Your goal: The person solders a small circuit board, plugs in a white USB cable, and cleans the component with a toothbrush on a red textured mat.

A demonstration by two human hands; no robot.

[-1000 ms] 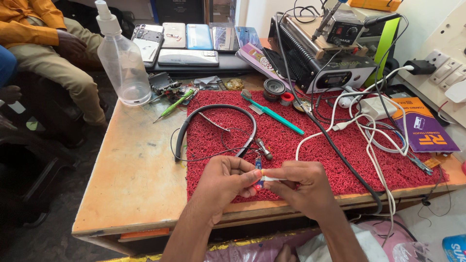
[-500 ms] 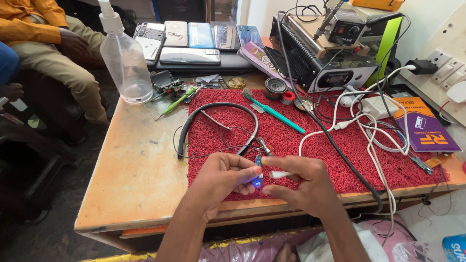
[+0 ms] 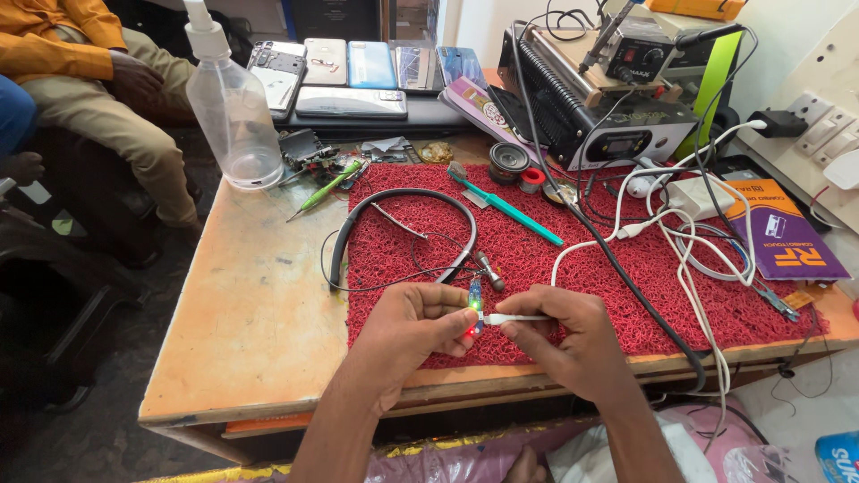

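My left hand (image 3: 413, 329) pinches a small circuit board (image 3: 473, 299) over the near edge of a red mat (image 3: 582, 259); a green and a red light glow on it. My right hand (image 3: 562, 338) grips the white plug (image 3: 501, 318) of a white cable (image 3: 617, 234), pressed into the board's side. A black neckband headset (image 3: 403, 219) lies on the mat just behind my hands, its thin wires running toward the board.
A clear spray bottle (image 3: 229, 107) stands at the back left. Several phones (image 3: 353, 72) lie along the back. A soldering station (image 3: 608, 107), a teal tool (image 3: 510, 207), a green screwdriver (image 3: 327, 188) and tangled cables sit around. A seated person (image 3: 80, 80) is at far left.
The light on the board has gone from blue to green and red. Both hands have stayed together at the mat's near edge, with the plug still against the board.
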